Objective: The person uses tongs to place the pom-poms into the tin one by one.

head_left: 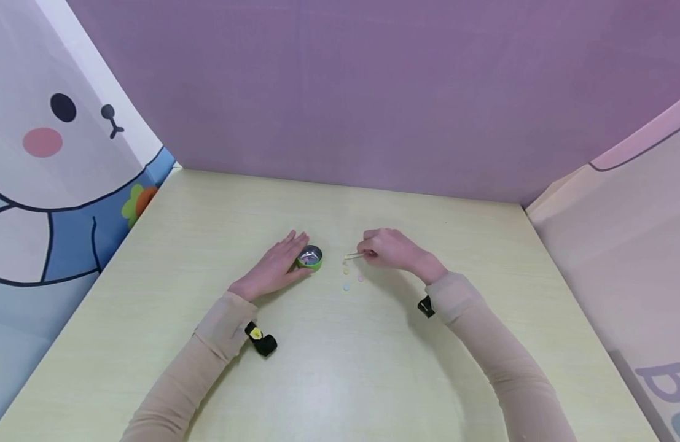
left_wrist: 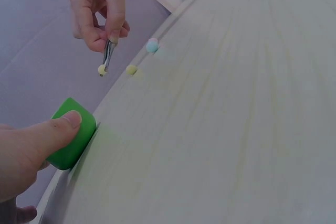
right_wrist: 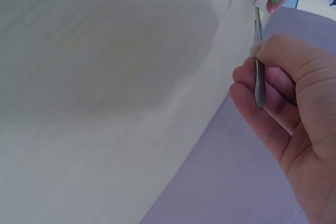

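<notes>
My left hand (head_left: pixel 274 266) lies flat on the table with straight fingers. Its thumb (left_wrist: pixel 59 128) presses against the side of a small green cup (head_left: pixel 309 258) with a shiny metal inside. To the right, my right hand (head_left: pixel 393 248) pinches thin metal tweezers (right_wrist: pixel 258 72), tips pointing toward the cup. A tiny yellow bead (left_wrist: pixel 102 69) sits in the tweezer tips, just above the table and a short way from the cup (left_wrist: pixel 71 132). Three loose beads lie below the tweezers: yellow (head_left: pixel 346 270), pink (head_left: pixel 360 279) and light blue (head_left: pixel 346 286).
The pale yellow table (head_left: pixel 340 368) is walled by a purple panel (head_left: pixel 340 92) at the back, a cartoon rabbit panel (head_left: pixel 52 153) on the left and a pink panel (head_left: pixel 621 233) on the right. Black wrist cameras (head_left: pixel 260 339) sit on both sleeves.
</notes>
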Demonstrator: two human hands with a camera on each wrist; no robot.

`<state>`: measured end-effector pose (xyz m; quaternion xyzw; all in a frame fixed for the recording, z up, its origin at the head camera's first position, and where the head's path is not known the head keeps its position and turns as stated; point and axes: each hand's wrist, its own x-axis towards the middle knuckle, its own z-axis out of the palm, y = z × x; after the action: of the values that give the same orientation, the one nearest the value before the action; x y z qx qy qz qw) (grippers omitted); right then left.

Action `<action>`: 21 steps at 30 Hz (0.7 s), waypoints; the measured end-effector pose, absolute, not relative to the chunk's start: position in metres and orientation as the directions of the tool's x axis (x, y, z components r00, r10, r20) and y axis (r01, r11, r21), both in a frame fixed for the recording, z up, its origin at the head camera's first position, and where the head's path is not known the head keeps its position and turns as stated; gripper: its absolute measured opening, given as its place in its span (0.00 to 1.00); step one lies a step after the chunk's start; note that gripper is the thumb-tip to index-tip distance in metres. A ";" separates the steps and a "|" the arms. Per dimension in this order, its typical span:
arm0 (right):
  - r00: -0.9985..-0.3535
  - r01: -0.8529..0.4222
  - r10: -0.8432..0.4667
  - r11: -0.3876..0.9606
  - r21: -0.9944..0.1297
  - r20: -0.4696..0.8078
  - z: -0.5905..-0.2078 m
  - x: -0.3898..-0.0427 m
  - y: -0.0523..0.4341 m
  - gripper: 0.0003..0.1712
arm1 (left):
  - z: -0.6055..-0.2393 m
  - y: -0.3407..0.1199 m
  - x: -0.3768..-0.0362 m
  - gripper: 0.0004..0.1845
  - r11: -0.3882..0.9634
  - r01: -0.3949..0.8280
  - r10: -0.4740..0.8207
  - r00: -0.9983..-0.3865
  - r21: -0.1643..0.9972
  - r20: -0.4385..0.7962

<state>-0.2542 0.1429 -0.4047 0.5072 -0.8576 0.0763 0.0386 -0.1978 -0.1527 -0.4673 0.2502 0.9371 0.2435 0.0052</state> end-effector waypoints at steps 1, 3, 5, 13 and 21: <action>-0.480 -0.877 -0.865 0.471 -0.095 0.146 -0.404 -0.254 0.142 0.12 | -0.467 -0.153 -0.197 0.44 0.756 0.468 0.472 -0.874 0.457 0.115; -0.476 -0.879 -0.866 0.466 -0.097 0.150 -0.401 -0.255 0.139 0.11 | -0.466 -0.153 -0.197 0.44 0.757 0.469 0.470 -0.874 0.455 0.120; -0.474 -0.881 -0.868 0.464 -0.096 0.151 -0.399 -0.255 0.136 0.11 | -0.466 -0.153 -0.197 0.44 0.757 0.471 0.469 -0.874 0.453 0.126; -0.468 -0.883 -0.871 0.460 -0.091 0.148 -0.393 -0.257 0.127 0.10 | -0.464 -0.152 -0.195 0.43 0.751 0.475 0.469 -0.873 0.458 0.136; -0.462 -0.887 -0.875 0.455 -0.080 0.141 -0.390 -0.258 0.120 0.11 | -0.465 -0.152 -0.196 0.43 0.755 0.465 0.466 -0.877 0.463 0.120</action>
<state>-0.2581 0.1195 -0.3899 0.5170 -0.8521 0.0708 0.0397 -0.1959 -0.1524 -0.4647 0.2484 0.9366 0.2470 0.0013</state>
